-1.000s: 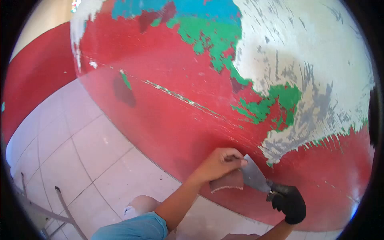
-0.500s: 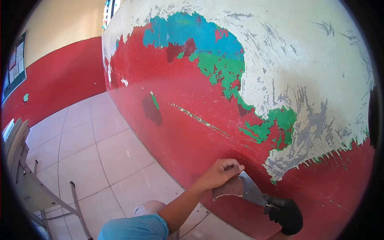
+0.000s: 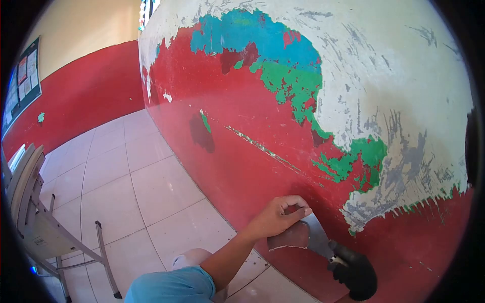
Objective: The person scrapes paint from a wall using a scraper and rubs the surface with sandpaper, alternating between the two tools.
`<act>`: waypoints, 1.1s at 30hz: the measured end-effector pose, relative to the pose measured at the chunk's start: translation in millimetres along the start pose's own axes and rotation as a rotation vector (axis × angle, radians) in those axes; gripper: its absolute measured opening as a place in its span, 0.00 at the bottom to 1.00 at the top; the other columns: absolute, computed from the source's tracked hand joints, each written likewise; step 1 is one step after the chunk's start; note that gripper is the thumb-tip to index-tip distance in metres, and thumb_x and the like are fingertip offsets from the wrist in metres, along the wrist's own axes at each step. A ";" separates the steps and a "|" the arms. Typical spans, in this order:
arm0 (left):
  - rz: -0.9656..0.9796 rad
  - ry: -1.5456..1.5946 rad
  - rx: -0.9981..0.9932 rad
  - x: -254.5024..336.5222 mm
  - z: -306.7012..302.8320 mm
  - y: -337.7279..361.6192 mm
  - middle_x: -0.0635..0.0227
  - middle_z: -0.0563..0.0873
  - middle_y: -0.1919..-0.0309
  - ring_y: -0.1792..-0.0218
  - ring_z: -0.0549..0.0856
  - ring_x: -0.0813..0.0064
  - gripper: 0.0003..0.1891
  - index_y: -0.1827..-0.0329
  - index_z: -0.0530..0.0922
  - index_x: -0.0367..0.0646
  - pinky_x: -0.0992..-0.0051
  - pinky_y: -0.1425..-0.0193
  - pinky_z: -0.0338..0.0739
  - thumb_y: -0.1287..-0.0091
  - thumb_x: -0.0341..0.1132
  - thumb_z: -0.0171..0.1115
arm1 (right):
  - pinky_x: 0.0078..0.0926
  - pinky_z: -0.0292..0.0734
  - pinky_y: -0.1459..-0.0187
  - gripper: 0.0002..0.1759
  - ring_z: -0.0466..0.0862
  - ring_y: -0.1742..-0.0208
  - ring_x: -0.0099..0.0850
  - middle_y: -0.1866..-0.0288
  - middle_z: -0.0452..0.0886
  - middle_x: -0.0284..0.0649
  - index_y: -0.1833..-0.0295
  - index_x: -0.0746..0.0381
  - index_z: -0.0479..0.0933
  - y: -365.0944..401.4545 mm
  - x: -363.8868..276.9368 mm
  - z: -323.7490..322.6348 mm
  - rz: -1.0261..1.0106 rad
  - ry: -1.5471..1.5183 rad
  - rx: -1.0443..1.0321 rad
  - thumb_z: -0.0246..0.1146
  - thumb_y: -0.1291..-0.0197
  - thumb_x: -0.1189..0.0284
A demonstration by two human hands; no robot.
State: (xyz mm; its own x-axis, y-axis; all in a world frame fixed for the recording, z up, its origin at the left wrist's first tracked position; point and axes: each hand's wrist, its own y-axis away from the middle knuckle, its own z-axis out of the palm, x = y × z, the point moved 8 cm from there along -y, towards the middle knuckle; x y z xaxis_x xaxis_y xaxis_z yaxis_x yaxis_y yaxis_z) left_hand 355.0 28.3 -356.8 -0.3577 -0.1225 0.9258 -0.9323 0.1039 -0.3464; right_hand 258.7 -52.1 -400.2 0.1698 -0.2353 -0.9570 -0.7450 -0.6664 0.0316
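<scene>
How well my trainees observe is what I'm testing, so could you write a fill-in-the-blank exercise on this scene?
The right hand wears a ____ glove.
That hand grips the scraper by its ____, while the fingers of the left hand are near the blade's far end.
Below its pale area, the wall is mostly ____.
The floor is covered with pale ____.

Missing words: black; handle; red; tiles.
</scene>
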 end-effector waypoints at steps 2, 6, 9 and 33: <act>0.047 -0.043 0.043 3.8 -10.3 -2.6 0.76 0.81 0.74 0.72 0.74 0.88 0.10 0.65 0.80 0.40 0.84 0.68 0.69 0.39 0.38 0.60 | 0.19 0.60 0.87 0.26 0.67 0.86 0.21 0.79 0.70 0.32 0.37 0.54 0.60 -3.0 5.4 -1.5 0.010 0.006 -0.021 0.56 0.42 0.70; -0.001 0.008 0.064 18.4 -41.1 -10.8 0.74 0.82 0.72 0.71 0.75 0.87 0.10 0.64 0.80 0.40 0.83 0.67 0.70 0.39 0.38 0.60 | 0.19 0.59 0.87 0.26 0.66 0.87 0.21 0.79 0.70 0.32 0.36 0.53 0.59 -13.9 8.7 -31.5 0.044 0.038 -0.043 0.55 0.41 0.70; -0.204 -0.078 -0.036 32.3 -66.2 -9.8 0.68 0.83 0.68 0.66 0.78 0.82 0.09 0.61 0.79 0.40 0.78 0.59 0.72 0.39 0.36 0.58 | 0.19 0.59 0.88 0.27 0.66 0.87 0.21 0.79 0.69 0.32 0.36 0.52 0.58 -7.4 30.6 -71.8 0.118 0.047 -0.096 0.55 0.41 0.69; -0.735 0.834 0.592 298.0 -292.9 36.5 0.59 0.79 0.59 0.57 0.80 0.70 0.23 0.49 0.70 0.35 0.74 0.51 0.75 0.34 0.48 0.50 | 0.19 0.66 0.83 0.19 0.72 0.83 0.25 0.77 0.72 0.39 0.44 0.65 0.62 -123.7 -410.2 49.9 0.550 -0.650 -0.525 0.51 0.42 0.73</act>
State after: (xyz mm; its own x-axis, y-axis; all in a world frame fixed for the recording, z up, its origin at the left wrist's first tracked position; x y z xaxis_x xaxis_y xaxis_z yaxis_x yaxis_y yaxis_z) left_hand 230.1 284.6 -49.1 0.1966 0.7183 0.6673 -0.8545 -0.2082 0.4759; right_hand 249.0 162.2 -26.0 -0.6155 -0.2765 -0.7380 -0.2083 -0.8460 0.4907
